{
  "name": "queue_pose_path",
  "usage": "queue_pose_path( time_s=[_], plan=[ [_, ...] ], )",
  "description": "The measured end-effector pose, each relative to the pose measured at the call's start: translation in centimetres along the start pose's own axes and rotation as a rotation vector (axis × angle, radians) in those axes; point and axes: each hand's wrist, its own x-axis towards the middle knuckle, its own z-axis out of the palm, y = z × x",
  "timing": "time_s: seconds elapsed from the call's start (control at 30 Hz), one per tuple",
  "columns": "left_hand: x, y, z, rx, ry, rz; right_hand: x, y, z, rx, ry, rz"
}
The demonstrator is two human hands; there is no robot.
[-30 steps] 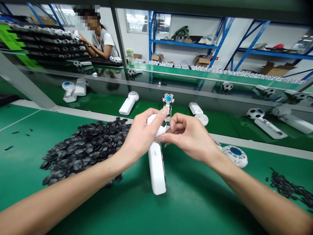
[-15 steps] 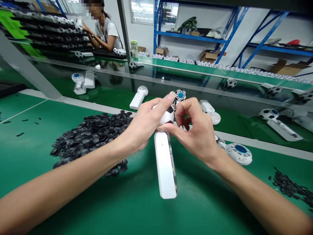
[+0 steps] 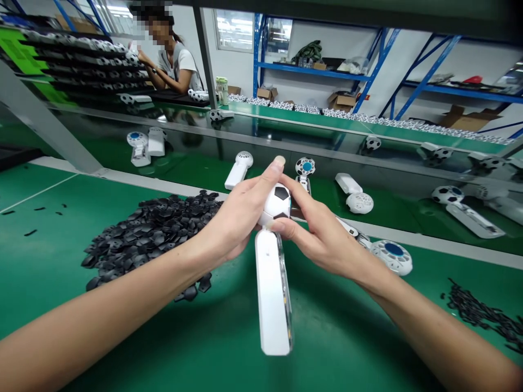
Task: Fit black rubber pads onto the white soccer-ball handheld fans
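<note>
Between my hands is a handheld fan (image 3: 273,291) with a round, black-and-white football-patterned head and a long white handle pointing down toward me. My left hand (image 3: 245,209) is closed around the left side of the head, thumb on top. My right hand (image 3: 321,231) grips the head from the right, its thumb at the lower front and its fingers reaching behind, partly hidden. The handle's right side is open, with inner parts showing. Left of my hands lies a heap of black plastic pieces (image 3: 151,234).
Another fan with a blue centre (image 3: 392,256) lies beside my right forearm. Small black strips (image 3: 478,313) are scattered at right. Several fan units, including a white one (image 3: 239,170), rest on the green belt (image 3: 192,174). Across it sits a person (image 3: 175,65) near stacked black trays (image 3: 90,68).
My right hand's curled fingers have straightened and now reach around the back of the fan head. The fan's handle has shifted slightly down in view, and the camera has tilted a little.
</note>
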Motion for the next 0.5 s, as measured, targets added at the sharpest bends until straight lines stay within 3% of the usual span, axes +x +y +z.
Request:
queue_pose_path(
  time_s=[0.27, 0.5],
  plan=[
    [-0.13, -0.49, -0.06, -0.009, 0.037, 0.071, -0.08, 0.53, 0.17, -0.102, 0.052, -0.117],
    [-0.14, -0.33, 0.48, 0.016, 0.070, 0.097, 0.36, 0.11, 0.07, -0.104, 0.125, -0.136]
  ],
)
